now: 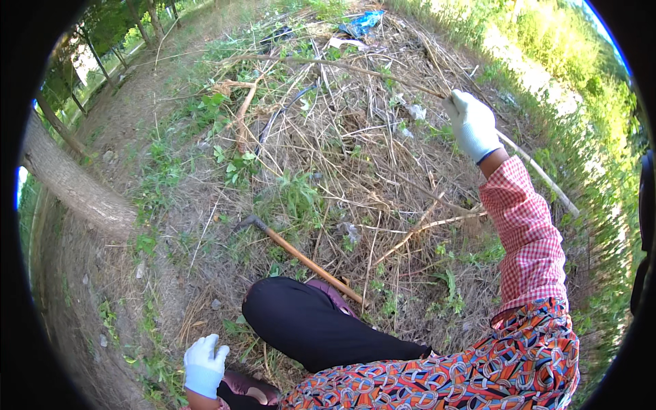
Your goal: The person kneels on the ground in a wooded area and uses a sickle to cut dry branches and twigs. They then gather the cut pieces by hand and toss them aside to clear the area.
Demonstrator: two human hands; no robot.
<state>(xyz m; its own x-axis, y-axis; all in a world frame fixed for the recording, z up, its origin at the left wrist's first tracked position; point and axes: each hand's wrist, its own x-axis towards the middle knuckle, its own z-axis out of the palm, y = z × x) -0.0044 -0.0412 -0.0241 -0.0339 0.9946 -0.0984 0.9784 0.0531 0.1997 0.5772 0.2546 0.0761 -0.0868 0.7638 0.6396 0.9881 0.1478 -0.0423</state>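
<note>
My right hand (469,123), in a white knitted glove, is raised at the upper right and closed around the end of a long, thin dry branch (359,67). The branch stretches left across a heap of dry stalks (353,133). A paler stick (543,177) shows behind my right wrist; whether it joins the branch is hidden. My left hand (205,364), gloved too, hangs low beside my shoe (251,387) with nothing in it, thumb apart from the fingers. Before my bent knee lies a hand tool with a wooden handle (307,260) and a dark, bent metal head (250,222).
A tree trunk (77,179) leans in at the left. Among the stalks are a forked branch (246,110), a black hose or cable (279,113) and scraps of pale plastic (416,111). Blue plastic (363,23) lies at the far end. Tall grass (569,61) borders the right.
</note>
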